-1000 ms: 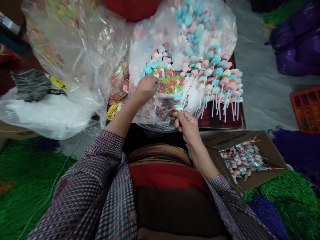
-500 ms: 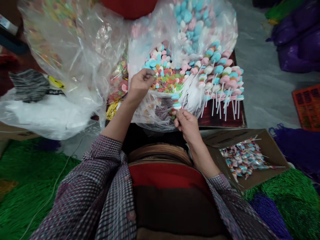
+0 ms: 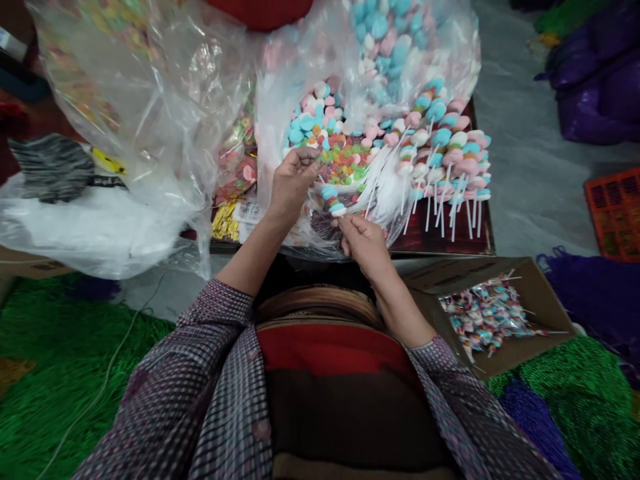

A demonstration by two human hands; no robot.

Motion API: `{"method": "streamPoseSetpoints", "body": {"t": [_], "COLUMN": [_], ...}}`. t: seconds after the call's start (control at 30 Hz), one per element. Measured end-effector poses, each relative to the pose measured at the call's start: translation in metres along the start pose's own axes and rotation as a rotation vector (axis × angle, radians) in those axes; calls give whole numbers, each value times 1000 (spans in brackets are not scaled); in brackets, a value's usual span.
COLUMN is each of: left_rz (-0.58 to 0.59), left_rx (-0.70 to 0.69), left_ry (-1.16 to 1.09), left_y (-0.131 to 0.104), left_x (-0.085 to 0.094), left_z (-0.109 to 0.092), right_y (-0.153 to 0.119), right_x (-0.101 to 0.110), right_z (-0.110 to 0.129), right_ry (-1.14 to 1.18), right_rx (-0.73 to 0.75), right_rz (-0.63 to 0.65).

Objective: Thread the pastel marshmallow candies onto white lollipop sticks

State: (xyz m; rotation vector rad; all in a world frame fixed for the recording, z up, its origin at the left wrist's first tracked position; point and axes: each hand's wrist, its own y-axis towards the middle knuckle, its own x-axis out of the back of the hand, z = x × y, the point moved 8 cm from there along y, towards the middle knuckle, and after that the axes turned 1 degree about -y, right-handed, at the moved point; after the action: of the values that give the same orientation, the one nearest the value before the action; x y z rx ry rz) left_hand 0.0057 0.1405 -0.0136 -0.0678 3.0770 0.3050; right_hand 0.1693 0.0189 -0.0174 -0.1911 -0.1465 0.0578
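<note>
My right hand (image 3: 364,243) pinches the lower end of a candy skewer (image 3: 333,200), a stick threaded with blue, green and white sweets. The skewer tilts up and left, its bare tip close to my left hand (image 3: 295,183). The left thumb and fingers are pressed together above the tip; whatever they hold is too small to make out. Just beyond lie small ring-shaped gummies (image 3: 344,160) in green, orange and red, inside an open plastic bag. Behind these is a pile of pink, white and blue sweets (image 3: 313,119).
Finished candy skewers (image 3: 453,150) are stacked at the table's right edge, beside loose white sticks (image 3: 383,180). Large clear bags (image 3: 190,87) of sweets cover the back and left. A cardboard box (image 3: 543,300) of wrapped skewers stands below right. An orange crate (image 3: 615,213) sits on the floor.
My right hand has moved slightly left and up with the skewer, which now leans left. My left hand has come down and right, closer to the stick's tip.
</note>
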Motion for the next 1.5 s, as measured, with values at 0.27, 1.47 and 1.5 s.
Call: {"method": "streamPoseSetpoints", "body": {"t": [0.27,1.47,1.5], "left_rz": [-63,-129,-121], "left_rx": [-74,-52,-57], "left_ry": [120,-175,-160], "left_y": [-9,-30,-31], "left_x": [-3,-6,-6], "left_z": [-16,-30,-30], "right_y": [-2,-2,-2], "right_x": [4,1,1], "right_z": [3,-3,-3], "right_ry": [13,64,57], "right_rx": [6,-21,-22], "right_rz": [-37,-6,-10]}}
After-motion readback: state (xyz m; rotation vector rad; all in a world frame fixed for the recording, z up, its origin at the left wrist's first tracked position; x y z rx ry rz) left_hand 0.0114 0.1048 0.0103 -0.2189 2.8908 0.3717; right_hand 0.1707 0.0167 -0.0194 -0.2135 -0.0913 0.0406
